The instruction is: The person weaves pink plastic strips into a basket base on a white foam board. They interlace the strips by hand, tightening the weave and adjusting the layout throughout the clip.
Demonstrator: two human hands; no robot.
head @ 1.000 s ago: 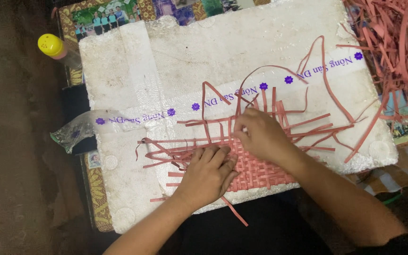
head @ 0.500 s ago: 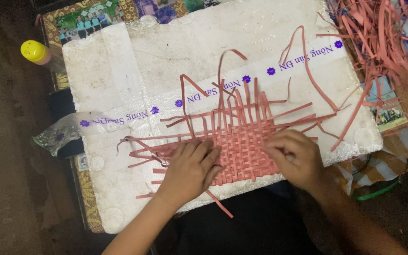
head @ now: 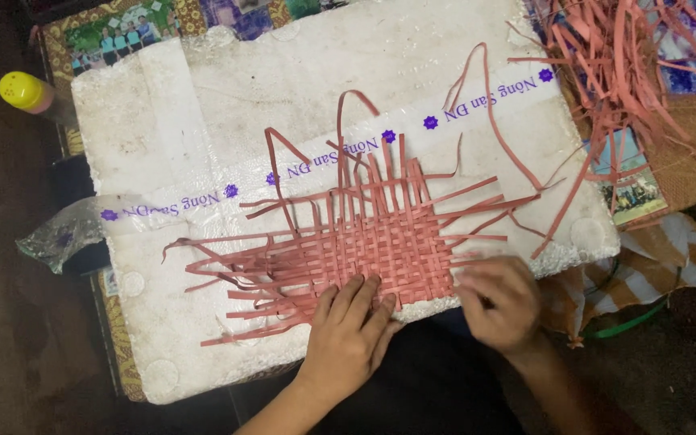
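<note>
Pressing flat, the left hand (head: 348,330) pins the pink woven mat (head: 380,242) on white foam board (head: 155,145); right hand (head: 497,302) curls at the mat's edge, grip unclear, below the purple-printed tape band (head: 324,165).

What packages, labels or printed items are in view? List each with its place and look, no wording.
Tape band: runs slantwise across the white foam board, clear-whitish with purple print and star marks.
Printed cards: right of board, colourful pictures, partly under pink strips.
Bottle: top left, yellow cap.
Plastic bag: left edge, clear, crumpled.
</note>
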